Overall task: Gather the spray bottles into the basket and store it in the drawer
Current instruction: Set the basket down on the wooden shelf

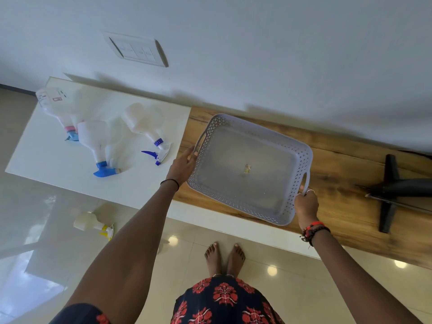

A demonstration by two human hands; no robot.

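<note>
While spray bottles (100,146) lie well left, each hand's grip clamps the basket (247,169) handles.

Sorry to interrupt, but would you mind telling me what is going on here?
A person grips a grey perforated basket by its handles, left hand and right hand, over the wooden top. It holds no bottles yet. Several spray bottles lie on the white surface beside it, and another one lies lower down.
</note>
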